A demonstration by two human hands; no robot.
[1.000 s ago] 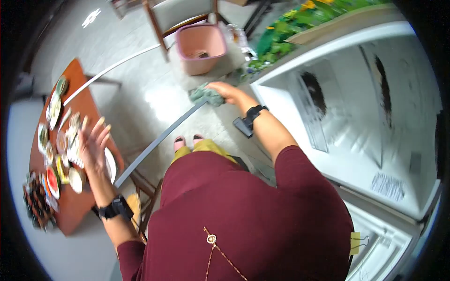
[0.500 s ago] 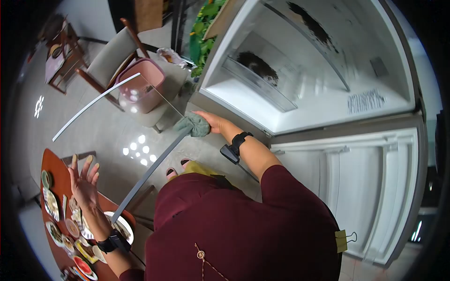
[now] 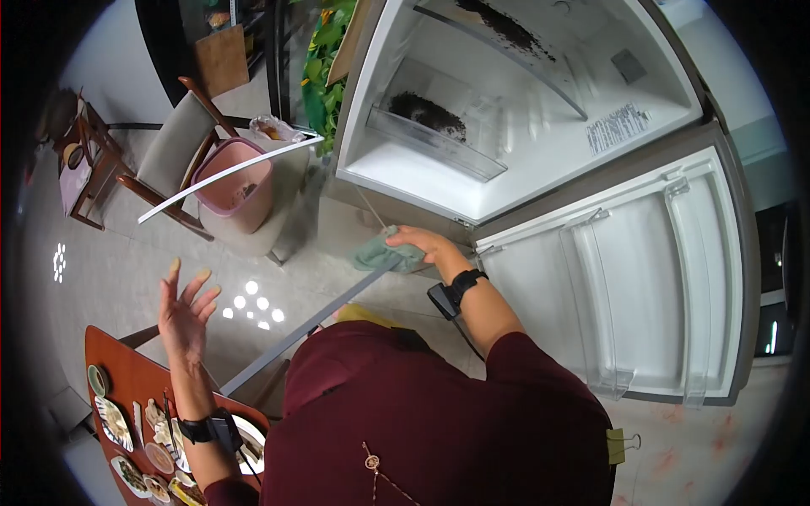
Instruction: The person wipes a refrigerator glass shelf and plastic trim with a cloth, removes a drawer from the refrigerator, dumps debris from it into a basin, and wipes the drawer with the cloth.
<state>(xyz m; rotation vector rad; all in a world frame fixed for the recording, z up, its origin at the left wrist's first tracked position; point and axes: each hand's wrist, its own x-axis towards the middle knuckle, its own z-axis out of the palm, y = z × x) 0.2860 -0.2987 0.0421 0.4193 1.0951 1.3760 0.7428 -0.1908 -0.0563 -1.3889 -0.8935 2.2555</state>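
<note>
My right hand grips a green cloth against the edge of a clear glass shelf. The shelf has a grey strip along its near edge and a white strip along its far edge. Its pane is so clear that the floor shows through. My left hand is raised on the left with its fingers spread, nothing held in them. It is near the left end of the grey strip. Whether it touches the glass cannot be made out.
An open fridge with dark debris inside stands at upper right, its lower door swung out. A pink bin rests on a chair. A table with dishes is at lower left, green leaves at the top.
The view has swung towards the fridge. The cloth and my right hand have shifted along the shelf's edge, and the white strip now lies across the bin. My left hand stays spread.
</note>
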